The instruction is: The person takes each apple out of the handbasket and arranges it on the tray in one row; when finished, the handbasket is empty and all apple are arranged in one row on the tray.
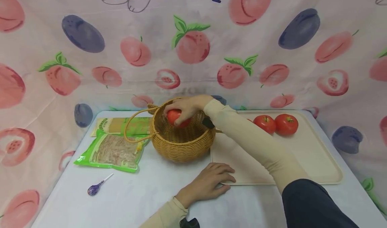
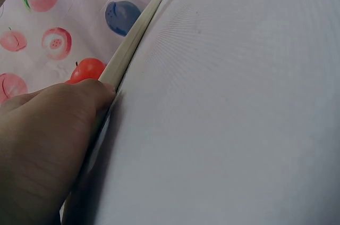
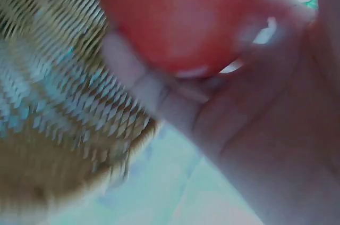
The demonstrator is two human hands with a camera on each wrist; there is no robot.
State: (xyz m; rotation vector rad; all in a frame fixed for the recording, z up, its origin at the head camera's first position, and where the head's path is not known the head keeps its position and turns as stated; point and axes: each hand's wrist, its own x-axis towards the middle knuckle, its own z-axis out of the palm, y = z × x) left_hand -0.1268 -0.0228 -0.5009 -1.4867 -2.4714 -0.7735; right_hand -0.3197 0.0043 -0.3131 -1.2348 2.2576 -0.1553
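Note:
My right hand (image 1: pixel 188 107) grips a red tomato (image 1: pixel 174 116) inside the mouth of a round wicker basket (image 1: pixel 181 150). Up close in the right wrist view, thumb and fingers curve round the tomato (image 3: pixel 180 17), with the basket's woven wall (image 3: pixel 64 76) beside it. My left hand (image 1: pixel 208 182) rests at the near left corner of a cream tray (image 1: pixel 302 161), its fingers spread over the rim. The left wrist view shows the thumb against the tray's edge (image 2: pixel 130 44). More tomatoes (image 1: pixel 286 124) sit at the tray's back, partly hidden by my right arm.
Left of the basket lie a green-edged packet of noodles (image 1: pixel 116 150) and a flatter green and yellow packet (image 1: pixel 116 124). The basket's loop handle (image 1: pixel 129 129) leans over them. A purple-wrapped lollipop (image 1: pixel 96 188) lies nearer the front. A fruit-print cloth (image 1: pixel 193 66) hangs behind the table.

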